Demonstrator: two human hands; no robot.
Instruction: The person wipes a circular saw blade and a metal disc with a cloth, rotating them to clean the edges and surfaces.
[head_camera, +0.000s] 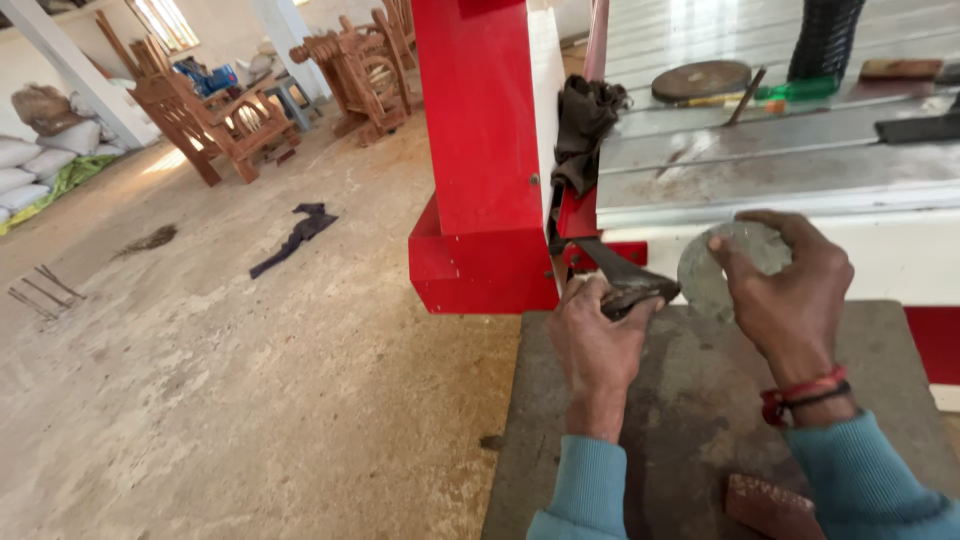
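Observation:
My left hand (597, 340) is closed around a dark metal tool (622, 275), a flat bar or wrench that reaches up toward the red machine frame (480, 150). In my right hand (790, 290) is a round grey metal disc (728, 265), held upright just right of the tool's end. Both hands hover over a dark grey slab (690, 400) in front of the machine. Whether the tool touches the disc is unclear.
The machine's grooved metal table (780, 140) carries a second round disc (700, 80), a green-handled screwdriver (800, 90) and a dark rag (583, 125). A reddish brick (770, 505) lies on the slab. Wooden chairs (215, 120) and white sacks (40, 165) stand on the concrete floor at left.

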